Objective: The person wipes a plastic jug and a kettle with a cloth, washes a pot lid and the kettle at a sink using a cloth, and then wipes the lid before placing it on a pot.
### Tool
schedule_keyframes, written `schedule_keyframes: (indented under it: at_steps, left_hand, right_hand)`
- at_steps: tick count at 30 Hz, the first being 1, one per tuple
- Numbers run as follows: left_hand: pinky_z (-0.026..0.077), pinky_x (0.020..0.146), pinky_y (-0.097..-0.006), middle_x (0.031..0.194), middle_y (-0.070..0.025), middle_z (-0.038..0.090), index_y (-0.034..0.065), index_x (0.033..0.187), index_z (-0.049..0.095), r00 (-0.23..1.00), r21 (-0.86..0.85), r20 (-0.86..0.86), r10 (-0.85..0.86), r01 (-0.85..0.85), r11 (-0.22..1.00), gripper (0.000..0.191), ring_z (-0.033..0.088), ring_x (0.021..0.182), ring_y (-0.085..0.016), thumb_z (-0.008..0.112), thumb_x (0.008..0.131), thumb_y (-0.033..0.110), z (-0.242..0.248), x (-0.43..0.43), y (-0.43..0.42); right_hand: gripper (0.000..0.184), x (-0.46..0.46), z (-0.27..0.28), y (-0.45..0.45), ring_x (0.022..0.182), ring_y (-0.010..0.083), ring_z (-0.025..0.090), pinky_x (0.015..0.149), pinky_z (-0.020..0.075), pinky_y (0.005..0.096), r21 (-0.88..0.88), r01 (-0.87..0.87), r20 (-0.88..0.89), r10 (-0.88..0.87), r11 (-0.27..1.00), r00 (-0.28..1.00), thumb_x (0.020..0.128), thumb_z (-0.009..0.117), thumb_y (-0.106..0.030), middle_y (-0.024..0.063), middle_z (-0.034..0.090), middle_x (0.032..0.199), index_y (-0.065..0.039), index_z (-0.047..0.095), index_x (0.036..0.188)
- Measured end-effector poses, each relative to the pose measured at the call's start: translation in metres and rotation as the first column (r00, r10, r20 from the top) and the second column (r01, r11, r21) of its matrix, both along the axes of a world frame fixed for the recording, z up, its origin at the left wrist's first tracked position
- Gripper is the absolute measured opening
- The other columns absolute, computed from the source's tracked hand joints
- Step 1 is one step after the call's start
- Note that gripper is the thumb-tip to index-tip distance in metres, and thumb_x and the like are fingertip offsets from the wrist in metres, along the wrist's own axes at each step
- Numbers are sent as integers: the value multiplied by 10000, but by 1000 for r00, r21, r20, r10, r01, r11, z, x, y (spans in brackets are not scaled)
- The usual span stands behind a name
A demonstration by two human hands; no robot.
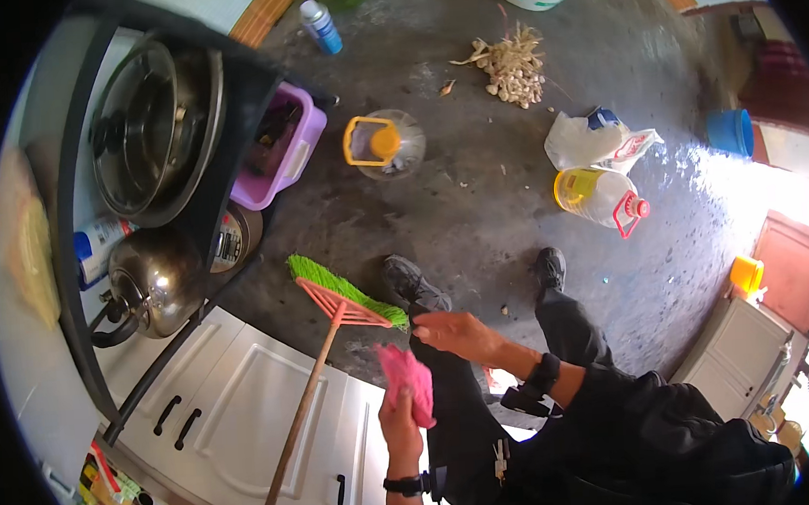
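My left hand [400, 430] grips a bunched pink cloth [407, 381] in front of the white cabinet doors [251, 414]. My right hand [458, 336] is a little above and to the right of it, over my leg, with nothing visible in its loosely extended fingers. Left of both hands is a broom, with green bristles [341, 287], a coral plastic head and a wooden handle [303, 411] that crosses in front of the cabinets. The bristle end reaches close to my shoe [417, 283]. Both wrists wear black straps.
On the dark floor [464, 200] are a yellow-handled plastic jug [408, 144], an oil bottle on its side [599, 195], plastic bags [582, 141], garlic bulbs [518, 72] and a spray can [321, 27]. A black rack at left holds a kettle [160, 281], a lidded pan [143, 129] and a purple basin [307, 133].
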State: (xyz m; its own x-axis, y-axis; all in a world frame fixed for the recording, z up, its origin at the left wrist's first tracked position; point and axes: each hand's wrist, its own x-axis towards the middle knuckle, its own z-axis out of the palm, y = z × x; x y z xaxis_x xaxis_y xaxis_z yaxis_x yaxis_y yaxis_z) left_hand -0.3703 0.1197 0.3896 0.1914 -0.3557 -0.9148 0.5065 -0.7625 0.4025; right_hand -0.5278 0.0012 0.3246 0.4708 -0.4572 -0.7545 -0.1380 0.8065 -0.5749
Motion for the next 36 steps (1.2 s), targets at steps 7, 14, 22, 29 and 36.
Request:
schedule_keyframes:
  at_steps: [7,14,22,29,36]
  left_hand:
    - [484,702,-253,973,-22,619,25,1210,530,809,-372,165,-564,581,724,315,582,850,-87,605,914,99,-10,-157,-49]
    - [500,599,-325,768,-119,638,22,1078,537,361,-329,326,-873,910,253,269,636,677,-170,653,862,133,15,-307,-131]
    - [530,751,-363,1016,-163,665,12,1132,619,155,-379,655,-739,914,-144,288,666,887,-289,644,873,135,-6,-375,-156]
    - [534,710,-285,965,-128,687,14,1164,623,76,-249,543,-836,966,-74,299,668,809,-160,648,891,135,-28,-401,-204]
    - [525,697,-277,970,-104,685,8,1216,593,99,-25,542,-835,995,101,413,650,812,-134,641,919,290,-114,-415,-237]
  right_hand:
    - [446,-139,36,16,927,127,576,821,498,290,-42,72,56,-70,997,996,958,587,-368,52,618,1031,-64,541,1282]
    - [389,-286,24,22,894,102,595,765,510,265,191,695,-89,-693,693,715,983,543,-317,31,625,1024,-17,551,1231]
    - [326,-377,34,45,856,104,607,732,503,267,199,894,-122,-895,400,428,992,518,-312,23,641,990,-36,591,1149]
    - [350,-441,48,53,1006,198,647,870,538,335,227,922,-185,-916,313,356,1006,485,-280,110,634,1095,15,544,1186]
    - [339,-493,24,41,724,58,553,638,455,228,183,880,-238,-848,439,473,961,572,-366,-10,622,842,-38,631,1025]
